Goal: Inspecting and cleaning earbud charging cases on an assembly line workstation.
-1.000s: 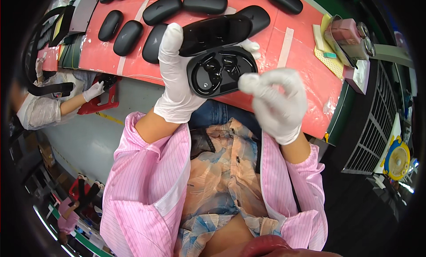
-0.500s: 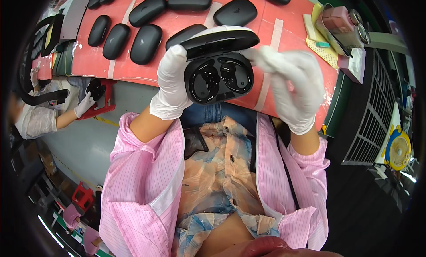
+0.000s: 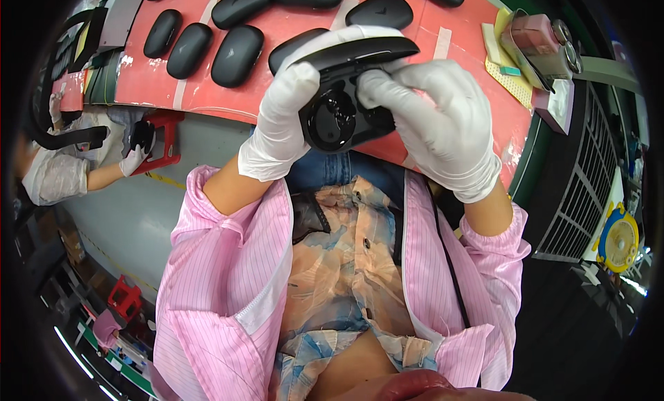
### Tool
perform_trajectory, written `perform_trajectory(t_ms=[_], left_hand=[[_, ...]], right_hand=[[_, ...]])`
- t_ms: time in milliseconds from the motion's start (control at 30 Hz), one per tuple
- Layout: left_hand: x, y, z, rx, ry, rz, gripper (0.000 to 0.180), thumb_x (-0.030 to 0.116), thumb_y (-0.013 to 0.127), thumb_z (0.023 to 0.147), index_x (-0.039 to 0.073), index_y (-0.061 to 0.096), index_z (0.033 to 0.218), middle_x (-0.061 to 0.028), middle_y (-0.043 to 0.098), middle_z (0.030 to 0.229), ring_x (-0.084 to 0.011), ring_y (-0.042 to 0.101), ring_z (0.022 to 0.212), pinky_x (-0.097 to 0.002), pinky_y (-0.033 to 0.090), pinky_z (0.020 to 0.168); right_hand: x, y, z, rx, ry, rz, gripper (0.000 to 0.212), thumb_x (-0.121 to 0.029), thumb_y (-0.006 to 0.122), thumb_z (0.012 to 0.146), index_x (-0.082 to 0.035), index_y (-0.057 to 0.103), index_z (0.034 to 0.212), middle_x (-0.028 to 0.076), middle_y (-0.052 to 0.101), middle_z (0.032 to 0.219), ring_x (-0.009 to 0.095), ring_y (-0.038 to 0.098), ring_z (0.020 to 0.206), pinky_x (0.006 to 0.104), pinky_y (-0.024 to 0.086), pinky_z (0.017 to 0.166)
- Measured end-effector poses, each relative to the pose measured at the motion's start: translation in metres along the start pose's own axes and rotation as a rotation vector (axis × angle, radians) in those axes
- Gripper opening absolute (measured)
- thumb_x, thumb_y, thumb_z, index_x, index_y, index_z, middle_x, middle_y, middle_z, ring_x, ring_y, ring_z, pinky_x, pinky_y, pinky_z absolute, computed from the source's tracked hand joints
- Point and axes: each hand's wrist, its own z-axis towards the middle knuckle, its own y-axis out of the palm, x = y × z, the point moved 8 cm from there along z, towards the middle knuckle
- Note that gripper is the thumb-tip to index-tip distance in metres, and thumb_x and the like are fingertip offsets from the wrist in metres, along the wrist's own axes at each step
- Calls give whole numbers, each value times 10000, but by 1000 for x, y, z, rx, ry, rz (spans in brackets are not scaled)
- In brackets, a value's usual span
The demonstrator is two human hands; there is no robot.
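Note:
My left hand [image 3: 282,117], white-gloved, is closed around the left side of an open black earbud case [image 3: 354,143]. The case's lid [image 3: 366,53] is tilted up, and white glove fingers show behind it. A glossy black ear-hook earbud [image 3: 338,109] lies in the left hollow. My right hand [image 3: 446,114], also gloved, has its thumb and fingers bent into the right hollow. They close on the second earbud there, which they almost wholly cover.
Several closed black cases [image 3: 237,55] lie on the red tabletop [image 3: 214,103]. To the right are a clear holder with bottles [image 3: 532,38], yellow pads [image 3: 508,86] and a small box [image 3: 555,107]. On the left, a co-worker's gloved hand [image 3: 131,162] is near a red stool [image 3: 166,141].
My right hand has moved left from beside the case into its right hollow, covering the earbud seen there before. My left hand and the case have shifted slightly right.

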Motion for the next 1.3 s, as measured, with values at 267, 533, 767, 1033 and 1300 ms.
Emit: perform_trajectory(t_ms=[267, 533, 767, 1033, 1300], left_hand=[[5, -5, 8, 24, 28, -74, 782, 616, 470, 900, -43, 493, 1319, -200, 612, 1223, -249, 615, 1117, -354, 523, 922], [6, -7, 5, 90, -79, -156, 500, 453, 511, 963, 23, 588, 1206, -90, 662, 1074, -148, 635, 943, -288, 511, 847], [0, -7, 0, 109, -117, -102, 509, 436, 497, 968, 33, 584, 1265, -55, 640, 1108, -134, 613, 992, -299, 489, 907], [3, -2, 6, 39, -124, -60, 600, 516, 492, 941, 32, 569, 1287, -117, 660, 1108, -178, 635, 979, -305, 504, 885], [-8, -5, 1, 119, -187, -261, 490, 449, 536, 947, 68, 593, 1249, -88, 664, 1093, -166, 644, 968, -301, 518, 852]], right_hand=[[6, -22, -9, 146, 45, 183, 241, 12, 682, 695, -96, 724, 907, -2, 642, 824, 194, 585, 717, 308, 471, 622], [-2, -14, 18, 193, -123, -74, 284, -119, 718, 669, -161, 734, 949, -24, 617, 868, 175, 582, 747, 307, 430, 629], [-15, 1, 17, -51, -155, -256, 304, -109, 686, 700, -130, 721, 1001, 2, 614, 849, 174, 594, 743, 309, 447, 631], [-23, 1, 11, -73, -158, 17, 305, -93, 729, 659, -137, 743, 961, 12, 633, 866, 206, 586, 712, 302, 454, 644], [-25, -2, 14, -77, -174, 67, 298, -120, 709, 681, -129, 736, 977, -1, 628, 843, 193, 581, 727, 317, 439, 615]])
